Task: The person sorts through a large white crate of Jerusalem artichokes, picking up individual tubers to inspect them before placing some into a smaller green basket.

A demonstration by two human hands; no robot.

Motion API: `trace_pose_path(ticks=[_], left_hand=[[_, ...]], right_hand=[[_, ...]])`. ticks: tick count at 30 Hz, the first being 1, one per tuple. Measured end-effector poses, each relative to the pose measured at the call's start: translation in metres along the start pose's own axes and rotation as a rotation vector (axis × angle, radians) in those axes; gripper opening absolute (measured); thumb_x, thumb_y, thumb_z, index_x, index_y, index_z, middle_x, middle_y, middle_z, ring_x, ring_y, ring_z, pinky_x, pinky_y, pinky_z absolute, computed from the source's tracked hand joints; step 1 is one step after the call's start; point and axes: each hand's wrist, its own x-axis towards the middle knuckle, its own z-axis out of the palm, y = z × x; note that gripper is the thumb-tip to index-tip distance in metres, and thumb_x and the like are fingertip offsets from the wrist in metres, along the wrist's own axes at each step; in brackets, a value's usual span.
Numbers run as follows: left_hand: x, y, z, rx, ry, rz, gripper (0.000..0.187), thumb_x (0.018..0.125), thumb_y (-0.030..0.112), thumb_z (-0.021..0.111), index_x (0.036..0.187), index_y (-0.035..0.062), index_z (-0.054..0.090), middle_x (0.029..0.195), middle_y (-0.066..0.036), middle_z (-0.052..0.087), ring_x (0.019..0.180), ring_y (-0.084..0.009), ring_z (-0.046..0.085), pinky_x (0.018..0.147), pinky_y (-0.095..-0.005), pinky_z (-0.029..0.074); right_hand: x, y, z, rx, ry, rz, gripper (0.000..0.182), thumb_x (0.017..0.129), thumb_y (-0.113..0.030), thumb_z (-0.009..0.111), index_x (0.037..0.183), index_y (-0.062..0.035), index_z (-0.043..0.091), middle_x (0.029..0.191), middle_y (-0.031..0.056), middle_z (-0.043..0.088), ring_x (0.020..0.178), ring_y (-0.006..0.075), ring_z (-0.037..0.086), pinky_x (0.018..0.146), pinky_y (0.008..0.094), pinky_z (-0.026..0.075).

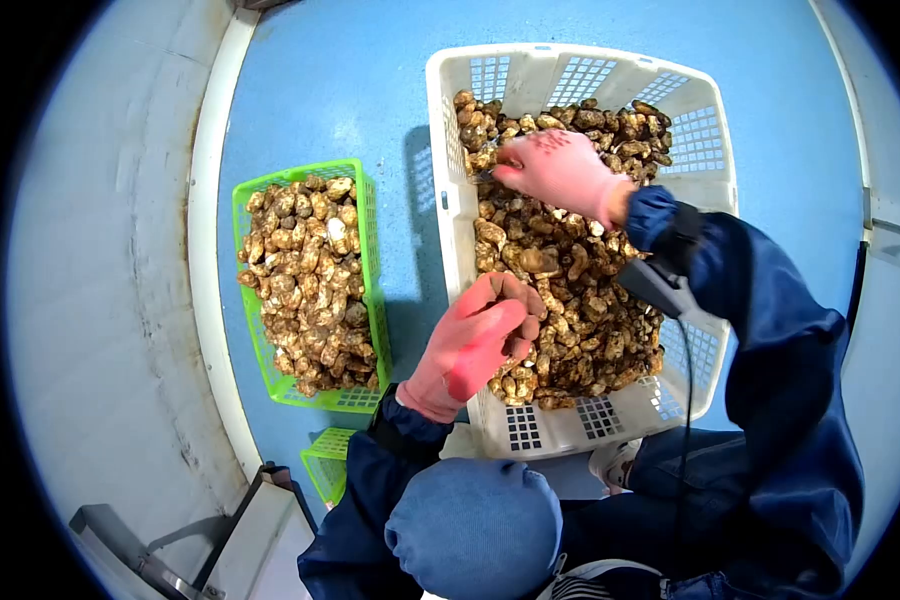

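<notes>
A large white plastic crate (448, 240) with grid walls holds a heap of knobbly brown and off-white lumps (580, 260), like tubers or mushrooms. My left hand (478, 340), in a pink glove, is over the crate's near left side with its fingers curled inward; the hollow of the palm is hidden. Farther in, my right hand (565, 172), also in a pink glove, reaches across the heap. Its fingertips are pinched together by the crate's left wall, with a small dark thing at their tips that I cannot make out.
A green plastic basket (372, 250) full of the same lumps stands on the blue floor (310, 80) to the left. Part of another green basket (328, 460) shows by my left sleeve. White walls flank both sides, and a dark device (652, 288) with a cable hangs by my right wrist.
</notes>
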Motion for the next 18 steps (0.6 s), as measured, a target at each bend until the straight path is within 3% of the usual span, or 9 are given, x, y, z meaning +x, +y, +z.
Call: trace_pose_path(ticks=[3,5,7,9,12,14,15,16,18], left_hand=[[0.001,0.003,-0.004,0.252,0.051,-0.090,0.012,0.096,0.015,0.041,0.094,0.0068,0.049,0.089,-0.003,0.051,0.071,-0.0106,0.045,0.059,-0.0222,0.037],[-0.001,0.007,-0.001,0.033,0.083,-0.164,0.019,0.099,0.022,0.042,0.099,0.0052,0.051,0.086,-0.002,0.050,0.068,-0.0089,0.046,0.056,-0.0224,0.037],[0.002,0.007,0.002,0.145,0.027,-0.124,0.029,0.100,0.028,0.042,0.115,0.0047,0.051,0.086,-0.002,0.051,0.066,-0.0083,0.047,0.055,-0.0214,0.039],[0.011,-0.001,0.008,0.027,0.145,-0.072,0.044,0.100,0.029,0.042,0.139,0.0097,0.034,0.102,-0.008,0.058,0.062,-0.0103,0.052,0.050,-0.0211,0.037],[0.015,-0.005,0.007,-0.046,0.172,0.013,0.047,0.099,0.024,0.045,0.141,0.0097,0.030,0.107,-0.012,0.060,0.067,-0.0106,0.058,0.051,-0.0206,0.044],[0.018,-0.002,0.002,-0.030,0.044,-0.007,0.043,0.099,0.023,0.046,0.138,0.0106,0.034,0.108,-0.011,0.059,0.070,-0.0105,0.057,0.052,-0.0203,0.044],[0.019,-0.002,0.003,-0.025,0.040,-0.005,0.043,0.099,0.023,0.046,0.138,0.0106,0.034,0.108,-0.011,0.059,0.070,-0.0105,0.057,0.052,-0.0203,0.044],[0.019,-0.002,0.003,0.030,0.028,-0.021,0.041,0.098,0.023,0.047,0.136,0.0105,0.036,0.108,-0.011,0.058,0.070,-0.0107,0.057,0.053,-0.0207,0.044],[0.020,-0.008,0.000,0.115,0.006,0.002,0.038,0.099,0.026,0.046,0.132,0.0103,0.039,0.109,-0.009,0.056,0.071,-0.0116,0.054,0.055,-0.0238,0.043]], right_hand=[[0.032,-0.008,0.046,-0.223,0.038,0.051,0.027,0.090,-0.026,0.050,0.102,-0.0057,0.062,0.089,0.0141,0.068,0.086,0.0285,0.067,0.075,0.0403,0.051],[0.028,0.003,0.052,-0.281,0.075,-0.011,0.034,0.089,-0.034,0.052,0.104,-0.0042,0.060,0.084,0.0151,0.066,0.083,0.0300,0.065,0.074,0.0417,0.050],[0.005,0.016,0.042,0.044,0.267,-0.212,0.032,0.089,-0.032,0.052,0.105,-0.0050,0.060,0.082,0.0143,0.066,0.080,0.0286,0.065,0.075,0.0414,0.049],[-0.030,0.004,0.004,0.157,0.128,-0.104,0.038,0.090,-0.039,0.051,0.108,-0.0073,0.062,0.073,0.0109,0.065,0.069,0.0216,0.064,0.071,0.0374,0.051],[-0.066,-0.007,-0.037,0.310,-0.153,-0.102,0.045,0.089,-0.047,0.052,0.109,-0.0078,0.063,0.068,0.0073,0.065,0.060,0.0160,0.062,0.063,0.0337,0.051],[-0.062,0.003,-0.048,0.303,-0.341,-0.007,0.050,0.089,-0.052,0.052,0.109,-0.0082,0.063,0.063,0.0044,0.063,0.054,0.0114,0.059,0.057,0.0317,0.050],[-0.049,0.014,-0.049,0.149,-0.204,0.014,0.059,0.089,-0.061,0.044,0.113,-0.0097,0.062,0.083,0.0115,0.068,0.076,0.0209,0.066,0.072,0.0356,0.053],[-0.028,0.037,-0.027,-0.002,-0.006,0.043,0.055,0.091,-0.057,0.044,0.114,-0.0090,0.059,0.085,0.0119,0.068,0.079,0.0229,0.067,0.073,0.0373,0.053],[0.004,0.055,0.000,-0.268,0.004,0.159,0.049,0.094,-0.049,0.043,0.110,-0.0045,0.056,0.089,0.0142,0.067,0.082,0.0260,0.067,0.073,0.0381,0.052]])
